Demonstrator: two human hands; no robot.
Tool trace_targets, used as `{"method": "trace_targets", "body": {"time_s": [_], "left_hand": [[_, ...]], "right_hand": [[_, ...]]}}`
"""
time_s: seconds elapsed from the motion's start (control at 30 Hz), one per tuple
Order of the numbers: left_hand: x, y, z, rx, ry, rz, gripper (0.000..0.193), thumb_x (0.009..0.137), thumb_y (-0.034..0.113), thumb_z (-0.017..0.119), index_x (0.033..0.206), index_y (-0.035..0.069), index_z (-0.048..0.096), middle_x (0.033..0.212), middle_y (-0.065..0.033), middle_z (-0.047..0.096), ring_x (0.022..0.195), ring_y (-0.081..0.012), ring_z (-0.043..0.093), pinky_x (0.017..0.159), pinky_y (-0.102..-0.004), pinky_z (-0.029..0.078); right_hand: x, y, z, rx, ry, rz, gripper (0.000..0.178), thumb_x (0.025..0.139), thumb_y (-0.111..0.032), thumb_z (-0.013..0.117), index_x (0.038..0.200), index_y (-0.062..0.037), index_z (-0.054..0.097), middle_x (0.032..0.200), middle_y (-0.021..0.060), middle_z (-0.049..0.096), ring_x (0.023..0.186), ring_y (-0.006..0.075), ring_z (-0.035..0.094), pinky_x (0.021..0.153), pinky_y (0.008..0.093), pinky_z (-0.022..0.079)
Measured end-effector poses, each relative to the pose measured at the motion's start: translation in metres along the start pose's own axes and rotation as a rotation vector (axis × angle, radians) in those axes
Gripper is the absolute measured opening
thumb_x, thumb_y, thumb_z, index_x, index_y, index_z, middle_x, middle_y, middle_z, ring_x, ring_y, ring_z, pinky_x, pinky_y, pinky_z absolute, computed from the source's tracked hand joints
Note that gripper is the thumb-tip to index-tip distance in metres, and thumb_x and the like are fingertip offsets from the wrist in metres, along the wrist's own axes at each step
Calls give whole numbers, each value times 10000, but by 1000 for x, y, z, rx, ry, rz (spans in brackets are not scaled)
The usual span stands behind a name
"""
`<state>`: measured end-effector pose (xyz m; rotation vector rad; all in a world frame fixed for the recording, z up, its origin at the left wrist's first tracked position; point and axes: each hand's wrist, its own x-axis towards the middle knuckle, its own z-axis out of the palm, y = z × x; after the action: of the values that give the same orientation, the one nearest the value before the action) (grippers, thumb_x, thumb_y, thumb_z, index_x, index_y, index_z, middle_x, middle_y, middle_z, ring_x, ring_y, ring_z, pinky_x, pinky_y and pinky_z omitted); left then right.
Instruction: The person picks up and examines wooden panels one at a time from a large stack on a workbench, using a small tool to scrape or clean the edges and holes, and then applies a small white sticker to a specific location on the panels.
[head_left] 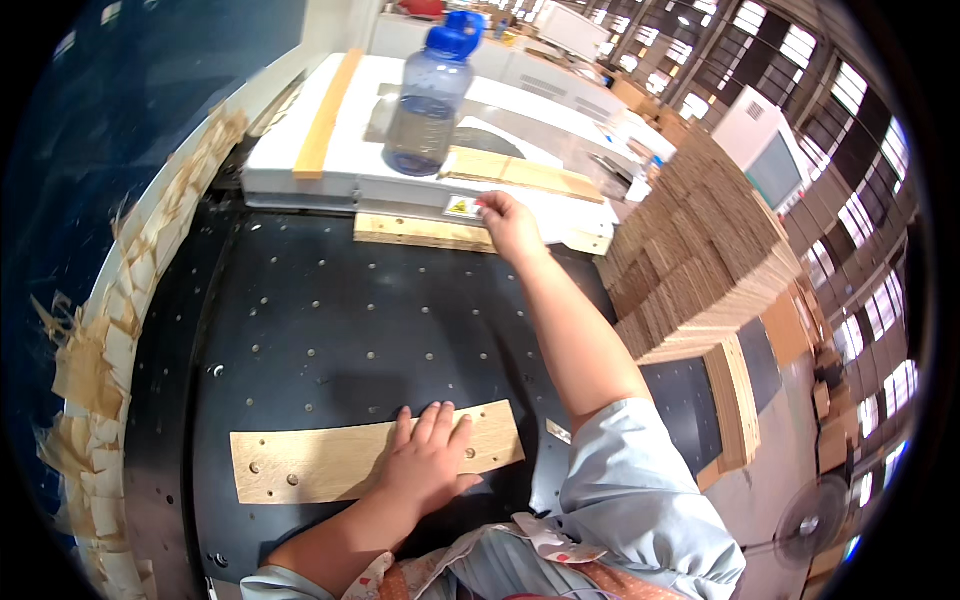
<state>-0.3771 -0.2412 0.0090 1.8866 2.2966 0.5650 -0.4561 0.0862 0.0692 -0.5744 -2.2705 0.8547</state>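
My left hand (430,462) lies flat, fingers spread, on a pale wooden board (340,460) with several drilled holes. The board rests slightly tilted on the black perforated table (330,330). My right arm stretches to the table's far side. There my right hand (512,225) has its fingers drawn together beside a yellow warning label (462,206) on the white machine edge. A small red spot shows at its fingertips; what they hold, if anything, cannot be made out. Just below that hand, drilled wooden strips (425,232) lie along the table's far edge.
A blue water bottle (425,110) stands on the white machine top (275,165), between a wooden strip (328,120) and flat wooden pieces (525,175). On the right rises a tall stack of brown boards (690,250), with more strips (735,400) nearer. Torn tape-covered edging (110,340) borders the left.
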Motion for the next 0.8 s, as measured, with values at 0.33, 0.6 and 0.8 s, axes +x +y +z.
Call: {"method": "trace_targets", "body": {"time_s": [0.33, 0.6, 0.8], "left_hand": [[4, -3, 9, 70, 16, 3, 775, 694, 506, 696, 1289, 73, 453, 1359, -178, 381, 1287, -325, 331, 1060, -563, 191], [7, 3, 1, 40, -9, -42, 779, 685, 502, 703, 1292, 70, 473, 1335, -178, 415, 1278, -319, 342, 1064, -525, 193], [8, -5, 2, -63, 34, -81, 709, 700, 493, 698, 1255, 84, 530, 1320, -166, 461, 1255, -318, 387, 1072, -469, 211]], "right_hand": [[-122, -27, -169, -559, 161, -450, 238, 715, 9, 540, 933, -63, 602, 856, 154, 608, 867, 361, 561, 764, 451, 455], [-139, -33, -343, -738, 781, -382, 394, 734, -122, 681, 1098, -64, 543, 1075, 150, 550, 1049, 332, 491, 908, 408, 405], [-97, -31, -365, -774, 813, -1, 591, 698, -341, 740, 1178, -70, 528, 1182, 154, 512, 1154, 329, 450, 990, 405, 365]]}}
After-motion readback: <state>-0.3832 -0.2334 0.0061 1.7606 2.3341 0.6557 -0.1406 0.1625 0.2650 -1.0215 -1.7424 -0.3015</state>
